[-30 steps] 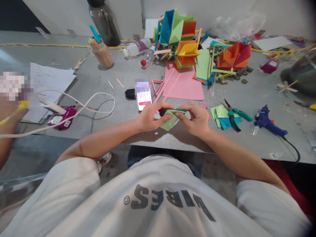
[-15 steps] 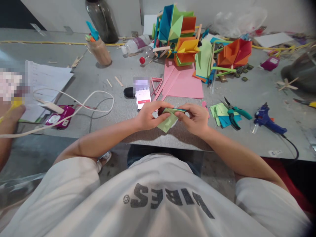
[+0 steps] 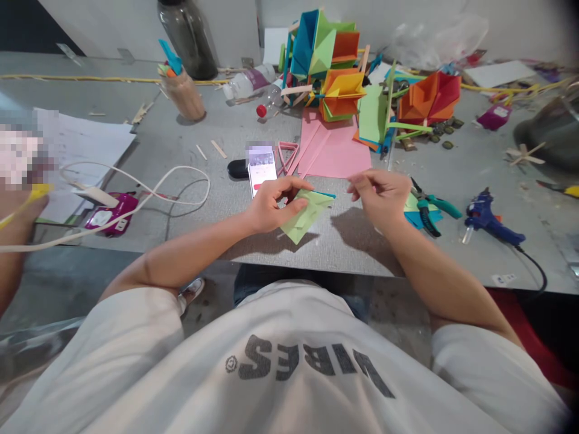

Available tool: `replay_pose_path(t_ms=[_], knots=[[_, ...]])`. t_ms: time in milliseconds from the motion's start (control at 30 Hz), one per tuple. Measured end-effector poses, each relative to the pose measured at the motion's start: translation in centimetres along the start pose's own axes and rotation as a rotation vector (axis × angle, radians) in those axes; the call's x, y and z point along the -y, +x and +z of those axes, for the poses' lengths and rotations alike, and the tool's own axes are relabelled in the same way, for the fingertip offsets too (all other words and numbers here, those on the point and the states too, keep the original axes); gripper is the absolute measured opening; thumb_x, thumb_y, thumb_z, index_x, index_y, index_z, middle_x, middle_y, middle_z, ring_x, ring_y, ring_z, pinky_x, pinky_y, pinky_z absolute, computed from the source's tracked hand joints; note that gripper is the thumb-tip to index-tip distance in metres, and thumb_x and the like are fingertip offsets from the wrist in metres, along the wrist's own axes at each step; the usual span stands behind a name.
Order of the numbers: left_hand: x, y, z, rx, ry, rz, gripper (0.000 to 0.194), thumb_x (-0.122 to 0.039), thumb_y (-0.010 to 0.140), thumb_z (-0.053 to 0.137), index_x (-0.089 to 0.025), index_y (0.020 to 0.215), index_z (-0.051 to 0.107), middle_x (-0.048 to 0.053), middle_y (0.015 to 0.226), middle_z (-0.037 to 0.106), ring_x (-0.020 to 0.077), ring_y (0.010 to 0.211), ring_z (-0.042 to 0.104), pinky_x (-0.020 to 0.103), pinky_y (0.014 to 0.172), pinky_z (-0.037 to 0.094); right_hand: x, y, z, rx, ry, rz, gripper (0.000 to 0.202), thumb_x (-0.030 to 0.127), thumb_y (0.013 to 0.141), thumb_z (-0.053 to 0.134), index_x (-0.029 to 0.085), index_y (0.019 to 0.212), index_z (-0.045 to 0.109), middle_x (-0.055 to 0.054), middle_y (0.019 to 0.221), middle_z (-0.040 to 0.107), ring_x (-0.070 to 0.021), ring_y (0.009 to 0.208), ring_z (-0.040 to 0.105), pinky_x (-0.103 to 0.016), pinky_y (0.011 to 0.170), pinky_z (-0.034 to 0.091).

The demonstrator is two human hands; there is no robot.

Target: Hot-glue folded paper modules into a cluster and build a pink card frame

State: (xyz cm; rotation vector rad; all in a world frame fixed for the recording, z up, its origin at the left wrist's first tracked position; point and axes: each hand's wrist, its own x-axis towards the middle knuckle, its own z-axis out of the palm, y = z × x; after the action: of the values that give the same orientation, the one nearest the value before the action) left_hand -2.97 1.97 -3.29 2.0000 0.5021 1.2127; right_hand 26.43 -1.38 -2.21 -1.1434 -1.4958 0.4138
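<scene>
My left hand (image 3: 275, 206) pinches a folded piece of light green paper (image 3: 307, 218) between thumb and fingers, above the front of the table. Along the paper's upper edge runs a strip of blue. Apart from it, to the right, my right hand (image 3: 382, 193) is raised with its fingers curled and pressed together; anything between them is too small to make out. Just beyond this hand lie green and blue paper pieces (image 3: 425, 218), partly hidden by it, and teal-handled pliers (image 3: 427, 208). Farther right rests a blue glue gun (image 3: 493, 220).
A phone (image 3: 261, 169) lies behind my left hand, near pink paper sheets (image 3: 337, 154). Colourful folded-paper structures (image 3: 341, 90) stand at the back. On the left are a purple power adapter (image 3: 111, 214), a white cable (image 3: 181, 169) and another person's hand (image 3: 22, 208).
My right hand has let go of the green paper and moved right, over the paper pieces. My left hand keeps hold of the green paper, which has shifted slightly left.
</scene>
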Motion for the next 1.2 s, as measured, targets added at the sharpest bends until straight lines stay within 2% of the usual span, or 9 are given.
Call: replay_pose_path(t_ms=[133, 233, 333, 467, 567, 667, 867, 1000, 1200], knots=[[0.5, 0.1, 0.1, -0.016, -0.039, -0.021, 0.031, -0.05, 0.109, 0.084, -0.023, 0.124, 0.087, 0.002, 0.084, 0.074, 0.0124, 0.067, 0.056, 0.029, 0.063, 0.049, -1.9, 1.6, -1.4, -0.192, -0.001, -0.014, 0.057, 0.082, 0.1, 0.09, 0.028, 0.085, 0.083, -0.003, 0.073, 0.079, -0.0165, 0.055, 0.064, -0.038, 0.055, 0.051], [0.9, 0.1, 0.1, -0.019, -0.048, -0.042, 0.034, -0.054, 0.11, 0.084, -0.022, 0.123, 0.087, 0.002, 0.084, 0.073, 0.0119, 0.065, 0.054, 0.029, 0.063, 0.048, -2.8, 2.1, -1.6, -0.189, 0.019, -0.017, 0.051, 0.075, 0.101, 0.094, 0.029, 0.084, 0.078, -0.002, 0.07, 0.074, -0.0171, 0.058, 0.063, -0.039, 0.059, 0.053], [1.2, 0.2, 0.1, -0.028, -0.069, -0.036, 0.033, -0.052, 0.111, 0.084, -0.022, 0.124, 0.087, 0.001, 0.081, 0.07, 0.0111, 0.064, 0.051, 0.028, 0.061, 0.046, -3.2, 1.9, -0.8, -0.112, 0.09, -0.021, 0.042, 0.068, 0.105, 0.091, 0.028, 0.097, 0.082, -0.002, 0.08, 0.077, -0.0192, 0.067, 0.071, -0.04, 0.064, 0.059], [1.4, 0.2, 0.1, -0.025, -0.042, -0.037, 0.031, -0.047, 0.11, 0.084, -0.02, 0.125, 0.087, -0.001, 0.078, 0.066, 0.0108, 0.064, 0.052, 0.026, 0.061, 0.043, -2.1, 0.3, 1.2, 0.078, 0.24, -0.021, 0.044, 0.065, 0.101, 0.095, 0.031, 0.126, 0.085, -0.007, 0.128, 0.087, -0.0247, 0.107, 0.085, -0.043, 0.088, 0.07], [1.3, 0.1, 0.4, 0.014, -0.005, -0.074, 0.033, -0.047, 0.109, 0.084, -0.019, 0.125, 0.086, 0.0, 0.082, 0.071, 0.0099, 0.065, 0.053, 0.026, 0.061, 0.043, -0.5, -1.5, 2.6, 0.282, 0.344, 0.116, 0.054, 0.07, 0.099, 0.096, 0.032, 0.134, 0.083, -0.006, 0.116, 0.088, -0.0242, 0.101, 0.084, -0.042, 0.088, 0.071], [1.1, 0.0, 0.8, 0.042, -0.033, -0.126, 0.038, -0.054, 0.108, 0.087, -0.019, 0.125, 0.086, -0.001, 0.082, 0.071, 0.0093, 0.063, 0.051, 0.025, 0.06, 0.042, 0.8, -3.1, 3.6, 0.365, 0.34, 0.237, 0.059, 0.071, 0.09, 0.104, 0.029, 0.126, 0.085, -0.006, 0.108, 0.088, -0.025, 0.094, 0.083, -0.042, 0.082, 0.072], [1.3, 0.4, 0.8, 0.002, -0.378, -0.25, 0.061, -0.073, 0.108, 0.086, -0.021, 0.138, 0.081, 0.004, 0.095, 0.08, 0.0132, 0.076, 0.072, 0.026, 0.067, 0.058, -0.1, -2.2, 3.4, 0.126, 0.332, 0.292, 0.062, 0.078, 0.085, 0.104, 0.027, 0.114, 0.085, -0.004, 0.096, 0.086, -0.0208, 0.075, 0.077, -0.04, 0.068, 0.072], [2.1, 0.4, 1.0, 0.017, -0.436, -0.341, 0.064, -0.071, 0.092, 0.104, -0.019, 0.121, 0.081, 0.007, 0.104, 0.087, 0.0169, 0.087, 0.083, 0.031, 0.079, 0.071, -1.8, -0.9, 2.9, -0.084, 0.34, 0.232, 0.066, 0.084, 0.082, 0.104, 0.03, 0.11, 0.08, -0.002, 0.099, 0.086, -0.0189, 0.072, 0.077, -0.038, 0.067, 0.072], [2.3, 0.1, 1.3, -0.092, -0.281, -0.336, 0.062, -0.074, 0.095, 0.099, -0.017, 0.11, 0.084, 0.009, 0.097, 0.09, 0.0206, 0.085, 0.09, 0.033, 0.08, 0.075, -2.2, -1.3, 3.3, -0.002, 0.351, 0.151, 0.058, 0.08, 0.093, 0.098, 0.031, 0.107, 0.072, 0.001, 0.091, 0.08, -0.0192, 0.075, 0.081, -0.035, 0.067, 0.068]])
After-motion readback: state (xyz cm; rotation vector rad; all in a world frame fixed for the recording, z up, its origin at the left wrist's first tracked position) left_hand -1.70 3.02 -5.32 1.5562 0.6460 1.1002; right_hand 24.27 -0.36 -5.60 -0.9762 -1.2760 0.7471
